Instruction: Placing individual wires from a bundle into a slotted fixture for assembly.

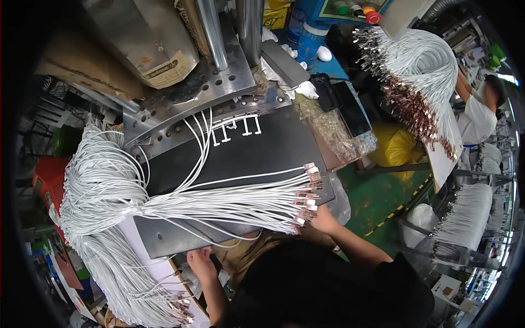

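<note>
A large bundle of white cables (224, 205) lies across a black plate (257, 147), with small metal and reddish connectors (307, 205) at its right end. My right hand (325, 220) is beside these connectors at the plate's right edge, its fingers mostly hidden. At the plate's front edge, my left hand (201, 263) has its fingers curled together; what they hold, if anything, cannot be made out. Several cables rise from the bundle to the metal press (186, 98) at the back. White branched plastic pieces (235, 130) lie on the plate near the press.
A thick coil of white cables (104, 180) hangs at the left. At the back right are a control box with buttons (358, 10), a blue bottle (313, 41) and another cable coil (424, 60). A person in a white top (476, 117) is at the far right.
</note>
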A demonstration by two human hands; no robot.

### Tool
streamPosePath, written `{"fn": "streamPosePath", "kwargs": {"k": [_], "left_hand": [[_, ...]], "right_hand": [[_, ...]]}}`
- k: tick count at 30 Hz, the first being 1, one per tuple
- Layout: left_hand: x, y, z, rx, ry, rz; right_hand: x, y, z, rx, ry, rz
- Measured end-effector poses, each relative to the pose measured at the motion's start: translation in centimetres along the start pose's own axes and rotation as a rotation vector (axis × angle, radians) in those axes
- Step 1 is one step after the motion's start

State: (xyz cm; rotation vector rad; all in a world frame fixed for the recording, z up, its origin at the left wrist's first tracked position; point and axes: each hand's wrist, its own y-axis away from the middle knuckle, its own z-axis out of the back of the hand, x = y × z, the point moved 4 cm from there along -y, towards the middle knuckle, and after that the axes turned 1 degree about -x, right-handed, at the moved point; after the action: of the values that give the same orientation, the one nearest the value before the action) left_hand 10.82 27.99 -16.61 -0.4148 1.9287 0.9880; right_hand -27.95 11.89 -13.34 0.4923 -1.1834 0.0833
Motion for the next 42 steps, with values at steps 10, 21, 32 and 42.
{"fn": "streamPosePath", "kwargs": {"k": [10, 21, 32, 42], "left_hand": [[-10.2, 6.4, -6.2, 0.209, -1.077, -0.931], [-17.2, 3.5, -21.0, 0.728, -1.929, -1.36], [-8.1, 5.4, -33.5, 1.143, -1.379, -1.178], [-5.7, 7.1, -33.8, 0.817, -1.534, -1.566]], "right_hand": [[10.8, 1.5, 15.1, 0.093, -0.051, 0.027], [12.7, -10.0, 19.5, -0.894, 0.829, 0.323], [12.4, -10.8, 19.6, -0.837, 0.792, 0.347], [23.0, -10.2, 4.6, -0.102, 0.533, 1.098]]}}
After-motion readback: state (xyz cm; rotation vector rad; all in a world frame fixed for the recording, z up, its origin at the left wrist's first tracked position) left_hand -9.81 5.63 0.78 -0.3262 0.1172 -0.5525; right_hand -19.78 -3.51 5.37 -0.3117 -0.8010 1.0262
